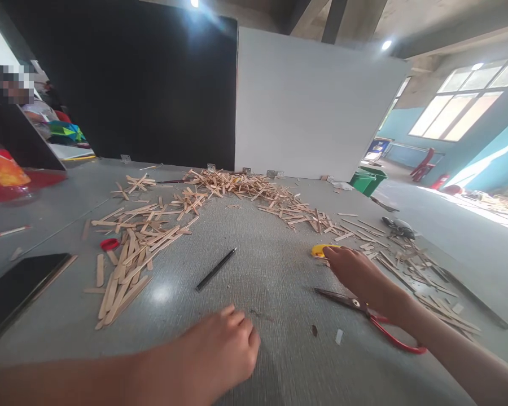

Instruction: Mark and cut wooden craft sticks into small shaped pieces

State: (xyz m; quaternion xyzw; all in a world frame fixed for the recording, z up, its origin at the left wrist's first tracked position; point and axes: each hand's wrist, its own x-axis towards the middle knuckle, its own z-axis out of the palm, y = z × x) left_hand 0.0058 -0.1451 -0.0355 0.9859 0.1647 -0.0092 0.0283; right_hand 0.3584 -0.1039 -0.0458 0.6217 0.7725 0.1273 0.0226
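My left hand (pixel 226 349) rests low on the grey table, its fingers curled under into a loose fist. Whatever those fingers hold, if anything, is hidden. Farther to the right, my right hand (pixel 355 270) reaches forward with its fingers closed over a small yellow object (pixel 319 249), whose exact kind I cannot make out. Red-handled scissors (pixel 355 304) lie under my right wrist, blades pointing left. Beyond my left hand lies a dark pen (pixel 215 269). Wooden craft sticks (pixel 127 265) are heaped in an arc from the left, around the back, to the right.
A phone (pixel 21 287) lies at the left edge, with a drink bottle (pixel 4 169) behind it. A red ring (pixel 109 243) sits among the sticks. Black and white panels (pixel 313 101) stand along the back. A metal ruler-like strip (pixel 476 296) lies far right. Another person sits beyond, at left.
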